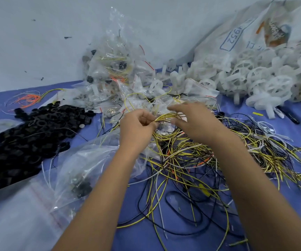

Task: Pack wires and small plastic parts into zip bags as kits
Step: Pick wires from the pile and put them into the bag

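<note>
Right hand [191, 120]: motion-blurred, finger positions unreadable. Black parts pile [19, 142]: cut off at 9 o'clock edge. White sack [236, 33]: print partly legible, cropped at 2 o'clock. Wire tangle [191, 169]: runs beneath both forearms. Packed bags heap [113, 69]: contents too small to identify.

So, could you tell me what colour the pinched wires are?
Yellow with a dark stripe, wires, head view.
</note>
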Available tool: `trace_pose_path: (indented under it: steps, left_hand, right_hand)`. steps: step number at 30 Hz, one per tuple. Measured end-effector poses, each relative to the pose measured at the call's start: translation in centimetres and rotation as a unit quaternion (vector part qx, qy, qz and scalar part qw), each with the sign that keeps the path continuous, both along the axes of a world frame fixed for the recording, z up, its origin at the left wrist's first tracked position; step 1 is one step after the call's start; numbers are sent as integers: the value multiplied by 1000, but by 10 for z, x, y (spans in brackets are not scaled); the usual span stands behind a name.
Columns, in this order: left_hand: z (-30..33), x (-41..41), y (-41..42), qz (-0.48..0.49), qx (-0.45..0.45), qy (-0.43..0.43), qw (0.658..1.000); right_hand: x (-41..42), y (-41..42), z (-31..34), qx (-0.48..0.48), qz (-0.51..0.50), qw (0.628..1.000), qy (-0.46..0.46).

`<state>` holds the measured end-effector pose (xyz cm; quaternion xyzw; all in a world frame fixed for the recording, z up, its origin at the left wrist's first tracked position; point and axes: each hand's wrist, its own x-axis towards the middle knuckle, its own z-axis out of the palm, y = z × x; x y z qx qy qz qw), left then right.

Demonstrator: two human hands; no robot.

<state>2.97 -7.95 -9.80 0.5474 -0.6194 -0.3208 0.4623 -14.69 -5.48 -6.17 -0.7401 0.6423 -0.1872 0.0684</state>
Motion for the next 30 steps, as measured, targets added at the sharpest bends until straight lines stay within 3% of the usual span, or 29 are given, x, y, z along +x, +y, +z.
trace_pose_path:
  steps: [6,12,14,18,22,25,27,30]
  left_hand:
    - [-10,2,2,-16,-37,-62,997]
    - [-17,2,2,-47,26,-50,997]
    - [-16,2,4,-66,46,-11,997]
    - [-13,5,8,-115,124,150,974]
    - [-15,5,12,-108,164,200,960]
    - [-21,6,13,-70,202,249,945]
    - [-24,8,13,-69,212,273,936]
    - [-26,10,13,-76,214,289,930]
  right_hand:
    - [3,-9,1,-4,9,999,-30]
    - [-3,-9,0,-7,11,997,-73]
    - [-5,-8,0,5,17,995,-101]
    - [-10,-11,-2,-15,-39,981,-189]
    - [-4,-10,-10,-19,-88,989,-115]
    - [0,-1,-12,-163,-124,978,-28]
    - [3,6,-11,-227,-47,972,-40]
    - [10,9,-16,-103,66,992,-20]
